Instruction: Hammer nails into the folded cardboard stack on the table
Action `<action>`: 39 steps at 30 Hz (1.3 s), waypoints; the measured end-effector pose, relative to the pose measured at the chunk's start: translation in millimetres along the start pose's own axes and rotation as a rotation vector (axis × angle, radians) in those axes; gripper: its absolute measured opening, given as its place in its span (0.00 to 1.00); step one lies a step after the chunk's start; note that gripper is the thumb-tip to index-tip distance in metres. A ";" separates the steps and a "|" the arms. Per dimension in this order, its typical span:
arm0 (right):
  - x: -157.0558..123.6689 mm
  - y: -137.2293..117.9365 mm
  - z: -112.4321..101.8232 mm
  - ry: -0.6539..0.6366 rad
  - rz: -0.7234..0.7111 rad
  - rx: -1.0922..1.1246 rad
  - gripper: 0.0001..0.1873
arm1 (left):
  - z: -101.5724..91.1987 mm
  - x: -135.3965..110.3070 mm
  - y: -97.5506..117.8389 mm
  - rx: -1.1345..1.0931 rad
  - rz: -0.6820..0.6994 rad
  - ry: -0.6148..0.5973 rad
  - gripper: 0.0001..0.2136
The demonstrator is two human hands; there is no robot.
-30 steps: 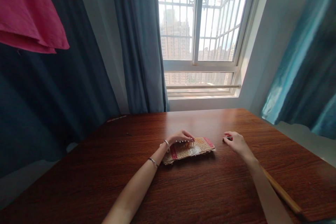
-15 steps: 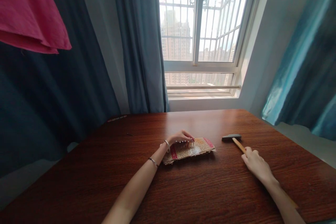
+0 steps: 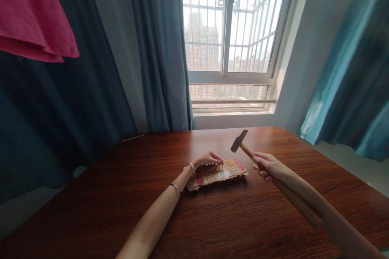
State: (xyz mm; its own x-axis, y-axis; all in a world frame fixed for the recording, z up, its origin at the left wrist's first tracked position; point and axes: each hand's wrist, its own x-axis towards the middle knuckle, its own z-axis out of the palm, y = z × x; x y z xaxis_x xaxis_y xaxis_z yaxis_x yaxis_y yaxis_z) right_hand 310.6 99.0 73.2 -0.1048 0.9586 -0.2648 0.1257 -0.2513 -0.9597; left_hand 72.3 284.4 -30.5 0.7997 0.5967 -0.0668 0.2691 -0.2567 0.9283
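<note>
Near the middle of the table (image 3: 212, 218), the left hand (image 3: 208, 158) is pinching what looks like a nail (image 3: 221, 165) on the perforated board (image 3: 226, 173) while the right hand (image 3: 269, 166) is gripping the hammer (image 3: 239, 141), lifted just beside it, likely risking a stray blow on those fingers.

The bare left forearm (image 3: 158, 214) wears a silver wrist bangle (image 3: 192, 165) and a second bracelet (image 3: 176, 187).

No writing, label, brand or number can be read anywhere. The dotted board (image 3: 226, 169) shows only rows of small holes between red end bands, too small to tell any lettering. The hammer (image 3: 238, 141) bears no legible mark.
</note>
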 end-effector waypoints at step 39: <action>-10.3 -29.0 48.2 -0.125 -0.144 -0.342 0.26 | 1.3 -7.9 9.5 0.027 -0.016 -0.002 0.19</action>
State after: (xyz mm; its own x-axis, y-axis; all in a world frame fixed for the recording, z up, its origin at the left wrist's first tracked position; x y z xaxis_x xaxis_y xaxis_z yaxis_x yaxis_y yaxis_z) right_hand 260.5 89.9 99.2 -0.2621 0.9518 -0.1592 0.4205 -0.0358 -0.9066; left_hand 69.2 276.2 -21.5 0.7960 0.5997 -0.0826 0.2963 -0.2670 0.9170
